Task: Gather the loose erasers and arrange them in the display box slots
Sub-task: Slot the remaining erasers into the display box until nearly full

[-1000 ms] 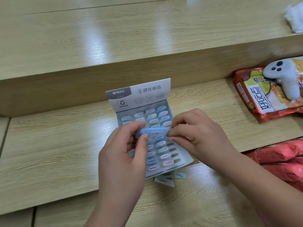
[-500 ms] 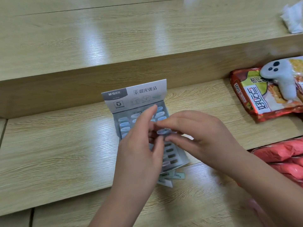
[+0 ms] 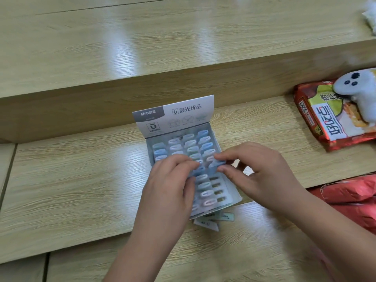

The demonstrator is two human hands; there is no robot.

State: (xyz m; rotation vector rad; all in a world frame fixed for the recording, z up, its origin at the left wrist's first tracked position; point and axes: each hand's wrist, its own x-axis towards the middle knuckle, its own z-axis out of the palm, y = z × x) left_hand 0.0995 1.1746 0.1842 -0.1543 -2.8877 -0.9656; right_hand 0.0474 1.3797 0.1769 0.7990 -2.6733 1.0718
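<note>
Blue eraser [image 3: 216,167] sits pinched between the thumb and forefinger of the right hand [image 3: 262,171], over the right column of the display box [image 3: 175,115]; the left hand [image 3: 173,186] lies curled on the box's left slots, holding nothing I can see. Slots hold pastel erasers in rows, the box stands near the bench [image 3: 71,180] front edge, and paper labels [image 3: 215,219] lie just below it.
</note>
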